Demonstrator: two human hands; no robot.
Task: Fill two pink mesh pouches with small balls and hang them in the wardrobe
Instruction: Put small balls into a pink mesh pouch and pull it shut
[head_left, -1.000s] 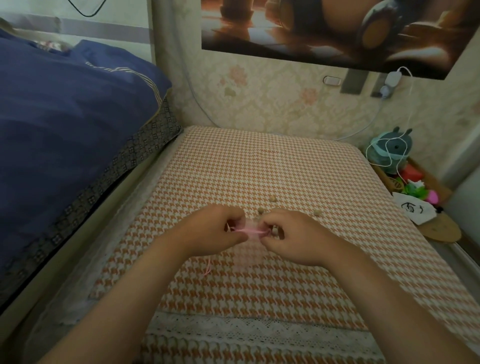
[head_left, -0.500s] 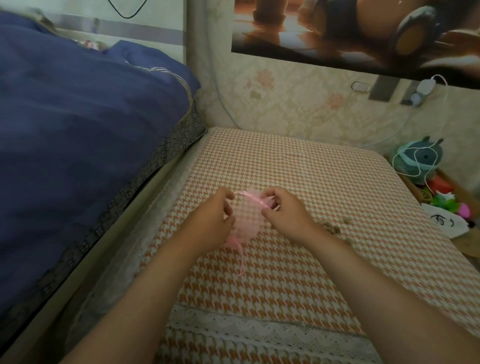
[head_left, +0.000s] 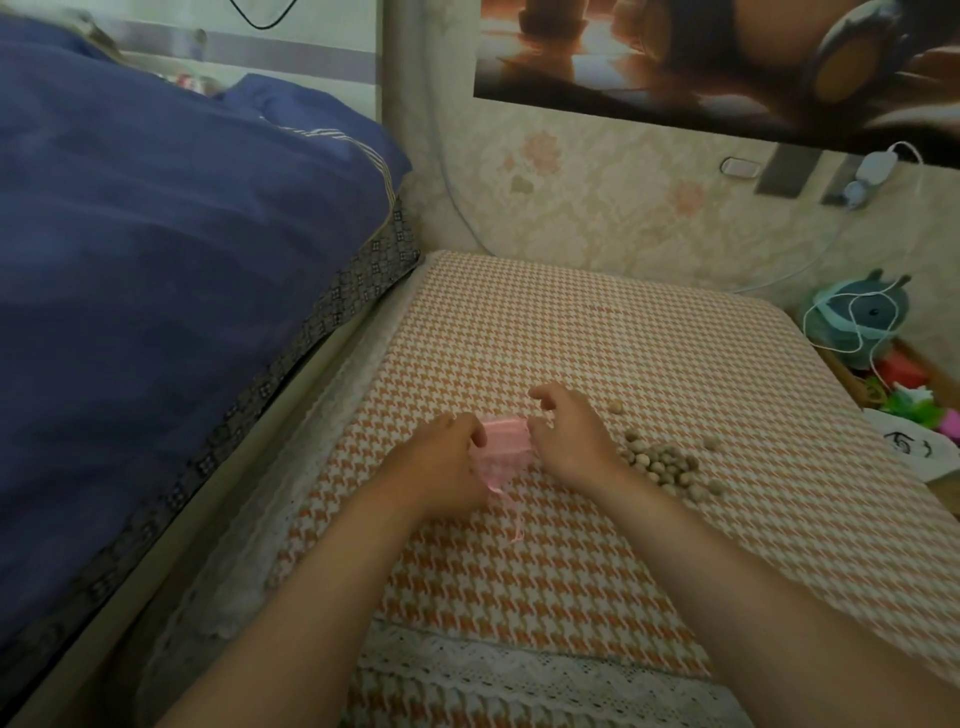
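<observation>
My left hand grips the left edge of the pouch, which lies on the cloth between my hands. Its ribbon trails toward me. My right hand sits just beside the pouch's right edge with its fingers lifted and loosely curled. I cannot tell whether the thumb has hold of the rim.

The balls lie in a loose heap just right of that wrist, with a few strays apart from it. The step, as I judge it, is opening the mouth. I should pinch only one layer of mesh with the left hand, take the opposite layer with the right, and draw them apart until the ribbon slackens. Then I keep the mouth low and turned toward the heap and feed in a few balls at a time, since they look likely to roll.
</observation>
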